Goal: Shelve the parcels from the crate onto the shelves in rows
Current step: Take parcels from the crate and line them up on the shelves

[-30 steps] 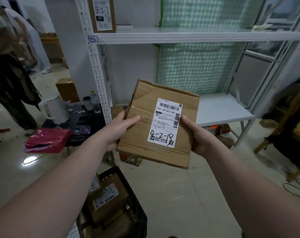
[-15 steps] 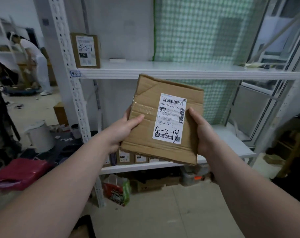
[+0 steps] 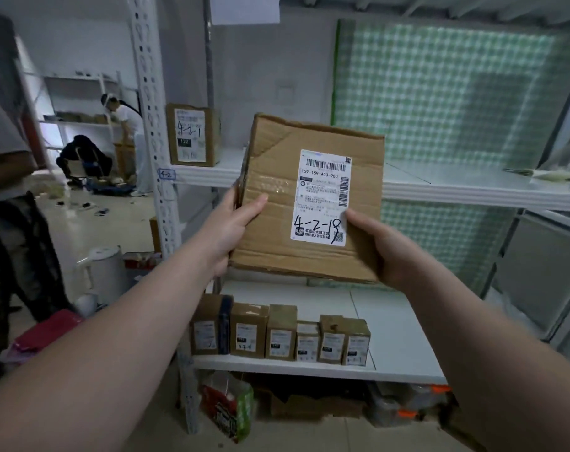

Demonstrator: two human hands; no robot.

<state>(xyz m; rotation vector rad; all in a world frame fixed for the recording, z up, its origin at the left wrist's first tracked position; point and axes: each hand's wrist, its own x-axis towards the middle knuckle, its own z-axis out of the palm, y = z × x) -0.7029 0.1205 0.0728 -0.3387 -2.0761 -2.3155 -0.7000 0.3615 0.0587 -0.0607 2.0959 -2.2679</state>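
Note:
I hold a flat brown cardboard parcel [image 3: 277,223] upright in front of the white shelving, its white label marked "4-2-18" facing me. My left hand [image 3: 234,223] grips its left edge, thumb on the front. My right hand [image 3: 380,252] grips the lower right corner, thumb on the label. The upper shelf [image 3: 440,187] lies behind the parcel and holds one labelled parcel [image 3: 192,135] marked "4-2-1" at its left end. A row of several small parcels [image 3: 280,334] stands on the lower shelf [image 3: 391,324]. The crate is out of view.
A perforated white upright [image 3: 153,132] frames the shelf's left side. Below the lower shelf lie a red and green bag [image 3: 228,409] and boxes. A white kettle [image 3: 101,275] and a red bag [image 3: 45,331] sit at left. People stand and work at left and in the background.
The view has tilted up from the floor and crate to the shelves. The parcel has risen with both hands to the level of the upper shelf.

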